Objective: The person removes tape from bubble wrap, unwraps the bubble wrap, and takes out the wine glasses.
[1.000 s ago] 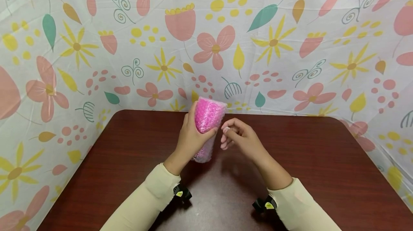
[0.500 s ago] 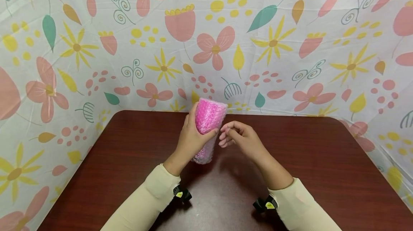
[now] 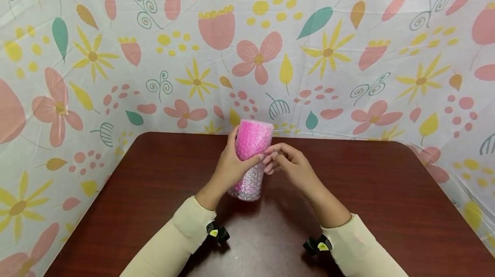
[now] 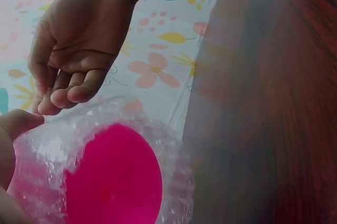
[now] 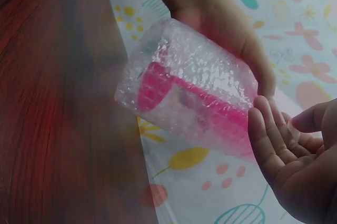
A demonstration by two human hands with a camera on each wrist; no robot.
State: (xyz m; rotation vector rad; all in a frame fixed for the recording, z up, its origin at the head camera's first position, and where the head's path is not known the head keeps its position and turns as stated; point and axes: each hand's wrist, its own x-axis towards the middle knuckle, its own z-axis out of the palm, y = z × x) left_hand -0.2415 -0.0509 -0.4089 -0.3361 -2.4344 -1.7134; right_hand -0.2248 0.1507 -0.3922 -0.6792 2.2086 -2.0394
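Note:
A pink cylinder (image 3: pixel 253 139) wrapped in clear bubble wrap (image 5: pixel 210 74) is held tilted above the table. My left hand (image 3: pixel 228 165) grips it around the middle, thumb across the near side. Its flat, round pink end faces the left wrist camera, ringed by loose wrap. My right hand (image 3: pixel 291 166) is at its right side, fingers loosely bent and fingertips right at the wrap beside my left thumb. In the right wrist view the right fingers lie fairly straight, the thumb apart from them. Most of my left fingers are hidden behind the cylinder.
The dark red-brown wooden table (image 3: pixel 359 191) spreads beneath both hands. A white cloth (image 3: pixel 340 6) printed with flowers and leaves hangs behind it and along both sides. Black wrist straps (image 3: pixel 319 245) sit at the cream sleeves (image 3: pixel 170 234).
My left hand has turned the wrapped cylinder; its lower end has swung nearer and to the right, showing more clear wrap. My right fingertips, apart from it before, are now at its side.

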